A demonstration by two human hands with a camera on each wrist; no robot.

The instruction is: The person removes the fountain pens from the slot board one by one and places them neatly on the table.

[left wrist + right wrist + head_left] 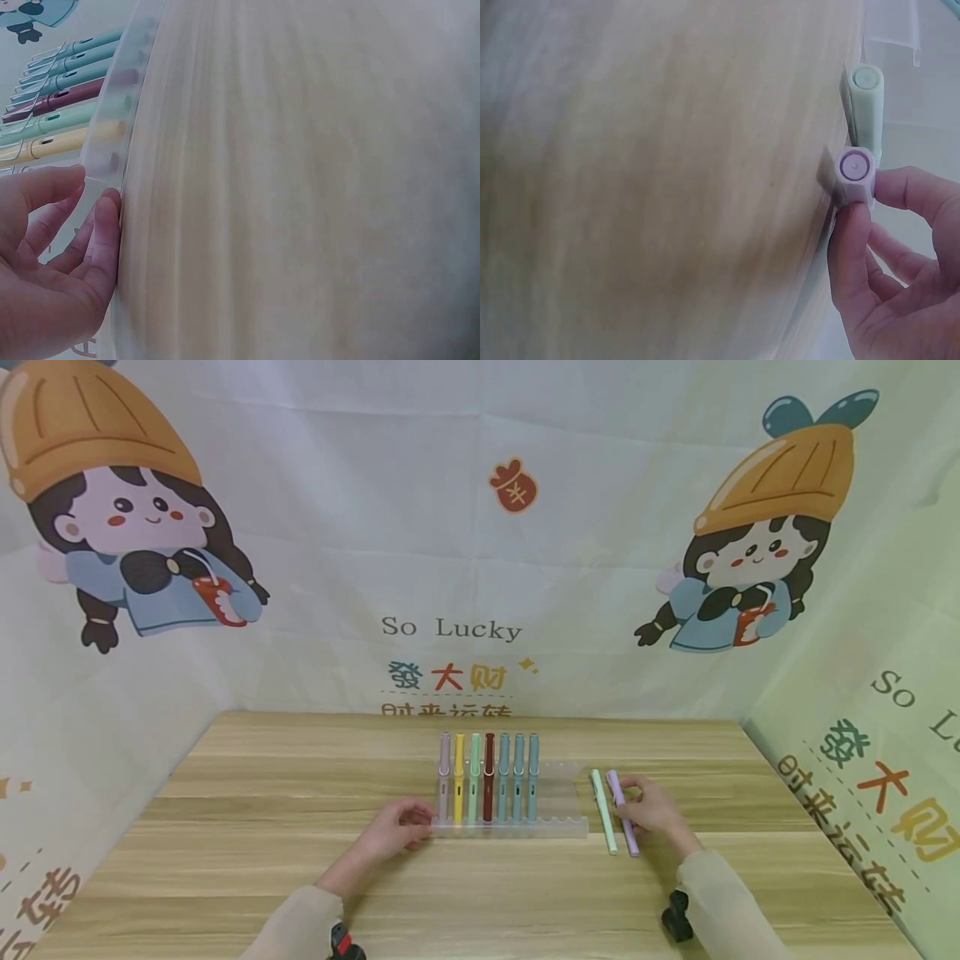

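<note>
A clear plastic pen rack (558,828) lies on the table with several capped pens side by side in its notches: a greyish-purple pen (444,777), a yellow pen (459,781), a mint-green pen (474,781), a dark red pen (489,777) and three blue pens (518,777). My left hand (401,824) holds the rack's left end, thumb and fingertips at its corner (101,176). Right of the rack, my right hand (651,808) pinches a light purple pen (855,166) between thumb and fingers. Close beside it lies a light green pen (604,814).
The wooden table (480,902) reaches back to a printed cloth (465,568) with cartoon figures and lettering, which also hangs at both sides. Unfilled notches of the rack lie at its right end, near the loose pens.
</note>
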